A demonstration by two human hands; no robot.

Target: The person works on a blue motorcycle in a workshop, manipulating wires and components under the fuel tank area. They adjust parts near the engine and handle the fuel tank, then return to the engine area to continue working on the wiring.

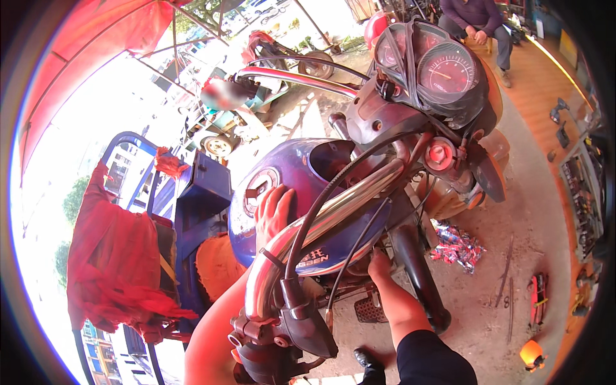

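Bracing the left hand on top of the motorcycle's fuel tank seemed a sound way to steady the body while the right hand reached in low at the tank's right side. That palm lay down with its fingers loosely apart, clamped on nothing, just beside the round filler cap. The right fingertips were hidden, so whether they gripped anything could not be told; good work there probably called for feeling gently past the thin black cable, without snagging it, and for minding the thick black tube just to the right of the wrist. The chrome handlebar crossed over the near side of the tank, above the left wrist, so pressing lightly and leaving that arm room would likely have served best. The tank sat mid-scene, near side of the gauges and left of the black tube. It looked rounded and glossy, deep blue going to purple, with a silvery cap, pale lettering low on its right flank and a light stripe along the lower edge.
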